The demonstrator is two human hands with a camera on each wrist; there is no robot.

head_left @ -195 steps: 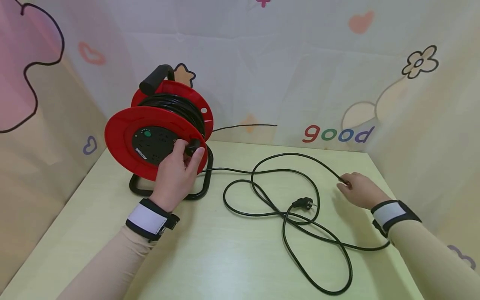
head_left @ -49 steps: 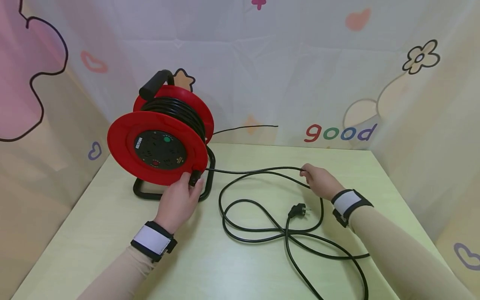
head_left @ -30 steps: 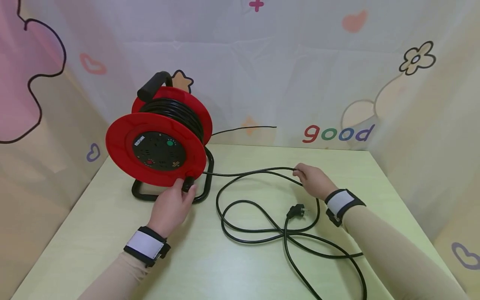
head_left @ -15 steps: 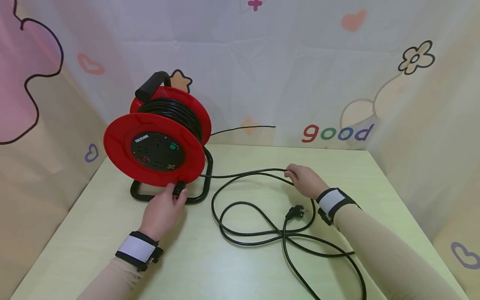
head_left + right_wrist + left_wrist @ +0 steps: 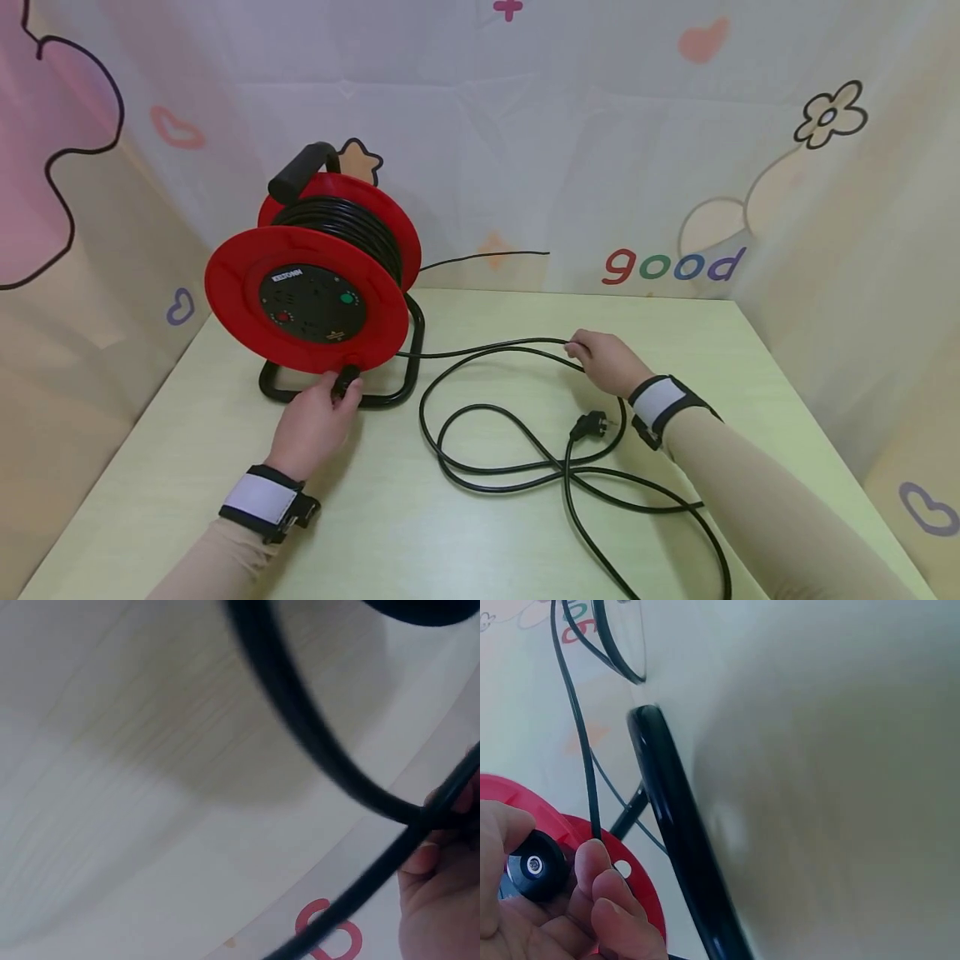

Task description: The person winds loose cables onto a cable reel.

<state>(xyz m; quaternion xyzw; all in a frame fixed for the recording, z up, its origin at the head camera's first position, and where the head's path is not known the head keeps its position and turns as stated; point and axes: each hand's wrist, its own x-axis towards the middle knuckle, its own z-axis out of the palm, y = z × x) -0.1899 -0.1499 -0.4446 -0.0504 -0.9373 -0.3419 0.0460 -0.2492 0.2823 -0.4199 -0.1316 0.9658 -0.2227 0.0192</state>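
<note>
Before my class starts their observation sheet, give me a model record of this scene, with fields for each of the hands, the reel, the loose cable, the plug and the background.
Left hand: grips the crank knob
Right hand: holds the black cable
Reel: red flanges, cable wound between them, on a black stand
Loose cable: lies in crossing loops on the table
Plug: on the table, held by neither hand
Background: patterned curtain

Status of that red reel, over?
Left hand gripping black winding knob; right hand holding slim black cable. Round red reel carries wound cable. Loose loops cross on pale table.
</note>
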